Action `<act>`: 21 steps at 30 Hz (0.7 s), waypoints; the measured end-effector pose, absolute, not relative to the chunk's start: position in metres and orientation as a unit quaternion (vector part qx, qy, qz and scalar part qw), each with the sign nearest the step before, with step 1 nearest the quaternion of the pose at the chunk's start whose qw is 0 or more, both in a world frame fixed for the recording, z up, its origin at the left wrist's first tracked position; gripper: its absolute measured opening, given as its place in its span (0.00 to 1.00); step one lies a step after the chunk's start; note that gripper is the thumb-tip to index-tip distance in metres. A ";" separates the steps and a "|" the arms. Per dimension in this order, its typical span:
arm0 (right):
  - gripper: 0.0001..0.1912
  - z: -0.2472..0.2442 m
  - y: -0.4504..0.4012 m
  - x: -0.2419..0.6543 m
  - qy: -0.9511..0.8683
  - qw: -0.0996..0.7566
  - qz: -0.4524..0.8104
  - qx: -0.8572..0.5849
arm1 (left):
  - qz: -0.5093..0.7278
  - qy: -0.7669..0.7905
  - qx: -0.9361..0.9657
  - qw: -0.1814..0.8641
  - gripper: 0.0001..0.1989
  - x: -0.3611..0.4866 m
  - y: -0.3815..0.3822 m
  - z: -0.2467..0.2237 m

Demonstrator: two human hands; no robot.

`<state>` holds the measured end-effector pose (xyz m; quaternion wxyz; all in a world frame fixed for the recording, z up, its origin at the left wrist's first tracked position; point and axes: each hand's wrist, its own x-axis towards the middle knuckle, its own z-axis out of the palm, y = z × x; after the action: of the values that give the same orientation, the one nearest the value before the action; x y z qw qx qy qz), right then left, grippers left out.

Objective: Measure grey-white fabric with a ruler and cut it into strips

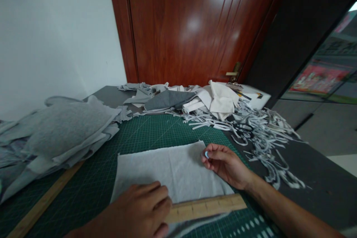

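Head view, and we have two bare hands at work: our right hand (224, 163) is pinching one small pale-blue item (206, 154) between thumb and fingers, right above the far right corner of the one grey cloth (158, 171). Our left hand (147, 208) lies back-up with its fingers bent at the left end of one wooden ruler (208, 208); whether it grips or only presses, we can't tell. That ruler crosses the near part of the cloth, and under it all we've got one green cutting mat (156, 130). Out to the left, we see a second wooden strip (46, 197), partly beneath one big fabric pile (69, 130). Along the back sits one row of crumpled cloths (170, 98), too jumbled for us to count, and to the right one heap of cut strips (259, 130). Beyond, we face one reddish-brown door (178, 26) with one handle (234, 72).
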<state>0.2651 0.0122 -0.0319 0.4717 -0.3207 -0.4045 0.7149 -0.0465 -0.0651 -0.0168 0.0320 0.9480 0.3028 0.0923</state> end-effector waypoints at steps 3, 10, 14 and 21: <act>0.13 -0.032 0.014 0.265 -0.393 0.482 0.715 -0.319 | 0.112 0.325 0.936 0.078 0.10 -0.045 -0.062 -0.013; 0.15 -0.032 0.014 0.265 -0.382 0.498 0.703 -0.332 | 0.136 0.349 0.917 0.134 0.10 -0.039 -0.065 -0.020; 0.17 -0.031 0.016 0.265 -0.411 0.508 0.672 -0.348 | 0.135 0.351 0.915 0.143 0.18 -0.039 -0.065 -0.023; 0.10 0.003 -0.028 0.270 -0.635 0.455 0.497 -0.378 | 0.081 0.271 0.944 0.168 0.24 -0.044 -0.051 -0.010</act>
<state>0.2703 -0.0276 0.0031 0.4547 -0.3783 -0.6351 0.4968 -0.0436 -0.0511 -0.0097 0.1678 0.9443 0.2713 0.0807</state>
